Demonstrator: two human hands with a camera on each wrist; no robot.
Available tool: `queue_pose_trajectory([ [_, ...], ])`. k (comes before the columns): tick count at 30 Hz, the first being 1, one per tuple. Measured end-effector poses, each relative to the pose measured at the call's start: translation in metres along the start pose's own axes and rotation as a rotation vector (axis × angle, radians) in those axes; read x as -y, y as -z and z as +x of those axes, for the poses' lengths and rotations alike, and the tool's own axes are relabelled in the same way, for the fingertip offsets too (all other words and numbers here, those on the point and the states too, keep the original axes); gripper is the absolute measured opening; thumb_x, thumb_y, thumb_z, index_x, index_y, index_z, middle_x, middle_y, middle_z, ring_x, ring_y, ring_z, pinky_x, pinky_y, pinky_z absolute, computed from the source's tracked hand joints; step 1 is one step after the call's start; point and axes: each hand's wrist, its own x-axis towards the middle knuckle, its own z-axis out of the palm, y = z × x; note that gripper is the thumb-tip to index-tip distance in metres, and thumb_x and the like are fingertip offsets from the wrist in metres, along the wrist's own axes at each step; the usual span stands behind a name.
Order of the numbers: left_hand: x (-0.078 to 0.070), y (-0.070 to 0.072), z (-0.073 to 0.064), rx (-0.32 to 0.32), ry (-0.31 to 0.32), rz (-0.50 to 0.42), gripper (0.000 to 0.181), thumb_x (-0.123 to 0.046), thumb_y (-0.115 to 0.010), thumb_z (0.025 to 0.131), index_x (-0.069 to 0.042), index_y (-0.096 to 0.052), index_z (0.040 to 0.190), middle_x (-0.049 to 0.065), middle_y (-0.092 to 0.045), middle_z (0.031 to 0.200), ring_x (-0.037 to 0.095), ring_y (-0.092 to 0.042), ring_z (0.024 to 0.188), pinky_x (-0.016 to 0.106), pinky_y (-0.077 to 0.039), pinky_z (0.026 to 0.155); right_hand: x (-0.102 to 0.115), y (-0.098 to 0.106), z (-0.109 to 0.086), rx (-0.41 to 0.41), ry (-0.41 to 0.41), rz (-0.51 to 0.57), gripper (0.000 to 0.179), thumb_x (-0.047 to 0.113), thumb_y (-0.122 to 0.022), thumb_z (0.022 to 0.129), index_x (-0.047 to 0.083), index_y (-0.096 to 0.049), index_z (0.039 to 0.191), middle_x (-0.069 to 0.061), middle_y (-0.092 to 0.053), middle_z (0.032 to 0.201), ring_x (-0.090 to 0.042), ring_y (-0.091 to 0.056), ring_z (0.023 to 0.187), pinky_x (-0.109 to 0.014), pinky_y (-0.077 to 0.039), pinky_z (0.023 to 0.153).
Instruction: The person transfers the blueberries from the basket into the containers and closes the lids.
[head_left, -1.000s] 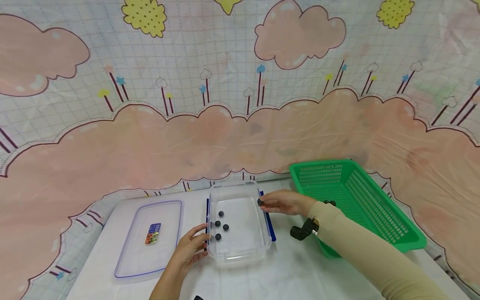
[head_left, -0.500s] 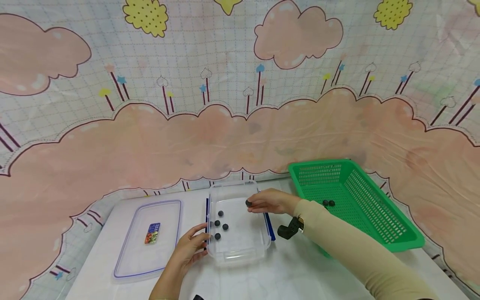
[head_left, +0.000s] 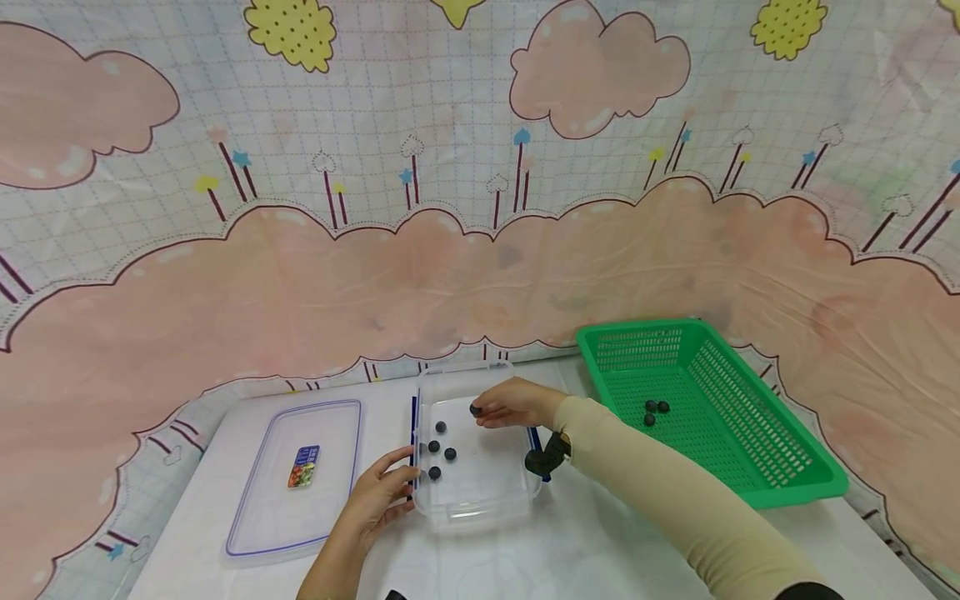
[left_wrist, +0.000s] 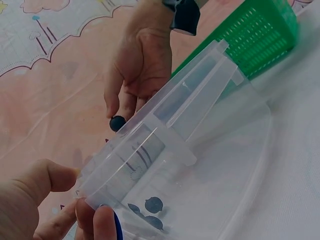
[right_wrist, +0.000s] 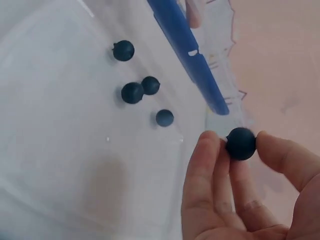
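My right hand (head_left: 517, 404) is above the clear plastic container (head_left: 491, 510), pinching a dark blue, blueberry-like ball (right_wrist: 241, 143) between thumb and fingertips. In the right wrist view a small nub shows on the ball. My left hand (head_left: 377, 498) grips the container's left wall, with the thumb near the rim and fingers outside near a blue side latch (right_wrist: 192, 57). Several more such balls (head_left: 450, 454) lie on the container's floor, toward its left side.
At the right stands a green perforated basket (head_left: 750, 467) holding 3 dark balls (head_left: 650, 419). A clear lid (head_left: 262, 525) with a blue edge and a colourful label (head_left: 303, 466) lies left of the container. Behind the white table (head_left: 600, 550) hangs a cartoon-printed cloth (head_left: 450, 283).
My right hand has moved left, carrying the ball from the container's right edge to over its middle. The balls in the basket have come into full view. My left hand has stayed in place.
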Motion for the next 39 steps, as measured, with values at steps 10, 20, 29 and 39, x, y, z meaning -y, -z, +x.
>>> queue_pose_trajectory([
  [10,-0.001,-0.001,-0.001,0.006,-0.008,0.008,0.054,-0.014,-0.066,0.088,-0.005,-0.051,0.14,0.002,-0.062,0.085,0.012,-0.055,0.072,0.025,-0.055,0.062,0.0,-0.019,0.011,-0.06,-0.081,-0.023,0.031,0.003,-0.065,0.092,-0.009,-0.061,0.12,-0.024,-0.066,0.113,-0.017,-0.064,0.076,-0.03,-0.057,0.087],
  [20,0.0,-0.002,-0.001,0.0,-0.014,0.008,0.053,-0.013,-0.065,0.088,-0.004,-0.052,0.139,0.002,-0.062,0.084,0.012,-0.055,0.072,0.025,-0.054,0.062,-0.015,-0.024,0.028,-0.117,-0.133,-0.003,0.023,0.001,-0.067,0.09,-0.006,-0.066,0.112,-0.011,-0.065,0.09,-0.015,-0.063,0.074,-0.027,-0.057,0.084],
  [29,0.001,-0.005,-0.002,-0.005,-0.003,0.006,0.052,-0.011,-0.066,0.087,-0.004,-0.054,0.137,0.002,-0.061,0.08,0.012,-0.055,0.071,0.025,-0.054,0.062,-0.029,-0.028,0.034,-0.142,-0.132,-0.001,0.018,0.0,-0.069,0.088,-0.006,-0.069,0.105,-0.01,-0.066,0.083,-0.014,-0.063,0.071,-0.027,-0.057,0.083],
  [39,0.005,-0.002,-0.001,0.0,-0.014,-0.006,0.053,-0.013,-0.066,0.088,-0.005,-0.053,0.138,0.0,-0.061,0.083,0.011,-0.055,0.072,0.025,-0.054,0.063,0.008,-0.007,0.017,-0.05,-0.016,-0.052,0.036,0.01,-0.063,0.095,-0.01,-0.059,0.124,-0.023,-0.062,0.12,-0.016,-0.062,0.08,-0.031,-0.055,0.091],
])
